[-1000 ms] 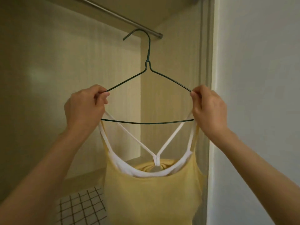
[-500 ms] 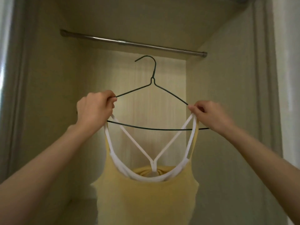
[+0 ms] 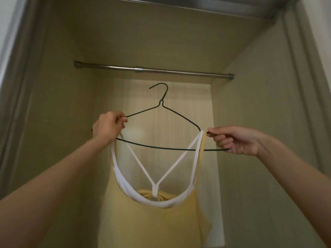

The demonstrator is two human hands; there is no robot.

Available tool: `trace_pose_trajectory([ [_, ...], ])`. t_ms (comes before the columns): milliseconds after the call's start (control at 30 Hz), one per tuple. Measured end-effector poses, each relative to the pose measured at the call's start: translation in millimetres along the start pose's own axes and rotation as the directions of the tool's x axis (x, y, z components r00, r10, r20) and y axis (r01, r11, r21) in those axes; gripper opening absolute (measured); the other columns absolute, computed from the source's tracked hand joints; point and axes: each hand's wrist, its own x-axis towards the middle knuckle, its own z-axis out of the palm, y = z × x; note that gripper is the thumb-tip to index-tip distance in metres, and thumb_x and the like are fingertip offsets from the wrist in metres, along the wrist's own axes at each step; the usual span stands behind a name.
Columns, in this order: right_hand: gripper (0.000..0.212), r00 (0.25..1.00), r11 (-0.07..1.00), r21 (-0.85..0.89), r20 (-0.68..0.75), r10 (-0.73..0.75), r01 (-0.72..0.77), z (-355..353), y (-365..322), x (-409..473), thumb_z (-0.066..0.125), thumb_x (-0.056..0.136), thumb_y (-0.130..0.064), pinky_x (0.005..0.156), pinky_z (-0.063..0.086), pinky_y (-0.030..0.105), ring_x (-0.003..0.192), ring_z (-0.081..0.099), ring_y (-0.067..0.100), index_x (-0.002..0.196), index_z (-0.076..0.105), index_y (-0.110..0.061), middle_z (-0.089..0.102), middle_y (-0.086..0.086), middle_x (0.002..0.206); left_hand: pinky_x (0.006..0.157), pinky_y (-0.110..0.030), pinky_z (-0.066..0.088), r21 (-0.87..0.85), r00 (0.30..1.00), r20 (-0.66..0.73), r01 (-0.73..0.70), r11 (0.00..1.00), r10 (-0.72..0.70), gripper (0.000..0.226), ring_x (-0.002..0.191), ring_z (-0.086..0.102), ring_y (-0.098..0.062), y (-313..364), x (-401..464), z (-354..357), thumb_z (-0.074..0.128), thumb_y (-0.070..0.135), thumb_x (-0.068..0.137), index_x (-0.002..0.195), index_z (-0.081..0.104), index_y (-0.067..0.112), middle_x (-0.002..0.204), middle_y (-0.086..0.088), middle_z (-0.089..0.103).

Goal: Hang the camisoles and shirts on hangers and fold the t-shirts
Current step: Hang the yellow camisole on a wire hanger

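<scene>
A yellow camisole [image 3: 155, 222] with white straps and white neckline trim hangs from a dark wire hanger [image 3: 162, 104]. My left hand [image 3: 107, 127] grips the hanger's left shoulder together with the left strap. My right hand [image 3: 236, 140] pinches the hanger's right end just outside the right strap. I hold the hanger level inside an open wardrobe, its hook a little below the metal clothes rail [image 3: 154, 70] and not on it.
The wardrobe has beige side walls [image 3: 259, 122], a back panel and a ceiling close above the rail. The rail carries no other hangers. Door frames stand at both edges of the view.
The view swung from the wardrobe's right edge to face the rail head on. My right hand slid outward past the strap to the hanger's right tip. The hanger stays below the rail.
</scene>
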Motion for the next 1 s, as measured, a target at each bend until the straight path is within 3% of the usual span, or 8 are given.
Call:
trace_pose_trajectory([
  [233, 0.029, 0.994, 0.945, 0.310, -0.049, -0.097, 0.107, 14.6, -17.6, 17.4, 0.052, 0.094, -0.026, 0.038, 0.024, 0.011, 0.036, 0.034, 0.001, 0.067, 0.043, -0.021, 0.037, -0.011, 0.049, 0.068, -0.027, 0.040, -0.082, 0.999, 0.018, 0.030, 0.996, -0.028, 0.020, 0.077, 0.061, -0.018, -6.6, 20.2, 38.0, 0.053, 0.025, 0.098, 0.083, 0.066, 0.029, 0.081, 0.009, 0.070],
  [400, 0.035, 0.964, 0.908, 0.333, -0.152, -0.216, 0.256, 42.2, -40.6, 31.2, 0.034, 0.102, -0.019, 0.037, 0.016, 0.013, 0.035, 0.033, 0.002, 0.067, 0.035, -0.022, 0.036, -0.010, 0.048, 0.075, -0.027, 0.041, -0.110, 0.981, 0.099, 0.176, 0.978, -0.165, 0.021, 0.096, 0.063, -0.029, 5.9, 37.0, 55.6, 0.053, 0.018, 0.099, 0.106, 0.073, 0.016, 0.107, -0.005, 0.071],
  [500, 0.032, 0.938, 0.903, 0.285, -0.232, -0.260, 0.320, 60.1, -55.8, 36.2, 0.029, 0.099, -0.012, 0.031, 0.014, 0.013, 0.032, 0.028, 0.003, 0.068, 0.033, -0.020, 0.037, -0.007, 0.045, 0.074, -0.032, 0.041, -0.210, 0.945, 0.228, 0.282, 0.936, -0.234, 0.019, 0.083, 0.057, -0.030, 21.2, 42.0, 63.3, 0.049, 0.007, 0.096, 0.093, 0.066, 0.000, 0.101, -0.018, 0.064],
  [600, 0.027, 0.906, 0.926, 0.141, -0.300, -0.298, 0.351, 78.2, -66.2, 45.1, 0.021, 0.094, -0.006, 0.031, 0.011, 0.014, 0.030, 0.021, 0.004, 0.073, 0.030, -0.020, 0.035, -0.006, 0.038, 0.076, -0.030, 0.038, -0.314, 0.951, 0.263, 0.244, 0.917, -0.163, 0.015, 0.086, 0.049, -0.024, 54.3, 37.7, 63.6, 0.048, 0.007, 0.095, 0.097, 0.061, 0.001, 0.097, -0.014, 0.054],
  [700, 0.029, 0.880, 0.929, 0.045, -0.341, -0.331, 0.367, 87.3, -70.5, 54.9, 0.018, 0.093, -0.006, 0.031, 0.011, 0.012, 0.028, 0.020, 0.005, 0.073, 0.030, -0.023, 0.036, -0.006, 0.034, 0.086, -0.029, 0.041, -0.489, 0.970, 0.242, 0.127, 0.863, -0.005, 0.016, 0.098, 0.054, -0.021, 103.4, 25.3, 54.7, 0.050, 0.015, 0.095, 0.098, 0.066, 0.012, 0.105, -0.005, 0.062],
  [800, 0.034, 0.837, 0.907, -0.003, -0.386, -0.389, 0.421, 88.7, -74.8, 58.8, 0.023, 0.095, -0.004, 0.031, 0.012, 0.012, 0.025, 0.021, 0.006, 0.065, 0.034, -0.017, 0.036, -0.004, 0.032, 0.077, -0.032, 0.041, -0.586, 0.962, 0.244, 0.046, 0.809, 0.122, 0.019, 0.089, 0.056, -0.021, 154.6, 9.8, 40.3, 0.046, 0.019, 0.093, 0.083, 0.061, 0.015, 0.090, -0.005, 0.062],
  [900, 0.039, 0.747, 0.882, -0.112, -0.488, -0.450, 0.458, 81.1, -78.7, 64.1, 0.029, 0.097, -0.007, 0.031, 0.018, 0.011, 0.037, 0.034, 0.013, 0.059, 0.041, -0.011, 0.041, 0.004, 0.044, 0.071, -0.030, 0.044, -0.625, 0.931, 0.338, 0.114, 0.772, 0.137, 0.021, 0.077, 0.057, -0.019, 189.3, -2.6, 31.0, 0.040, 0.022, 0.095, 0.086, 0.058, 0.016, 0.081, -0.005, 0.062],
  [1000, 0.036, 0.720, 0.874, -0.127, -0.517, -0.462, 0.470, 65.9, -82.2, 70.1, 0.029, 0.099, -0.015, 0.037, 0.029, 0.017, 0.051, 0.043, 0.017, 0.068, 0.048, -0.011, 0.049, 0.006, 0.062, 0.065, -0.027, 0.047, -0.675, 0.897, 0.413, 0.183, 0.714, 0.160, 0.022, 0.070, 0.054, -0.012, 208.0, -9.6, 35.8, 0.036, 0.020, 0.098, 0.092, 0.058, 0.019, 0.076, 0.001, 0.058],
])
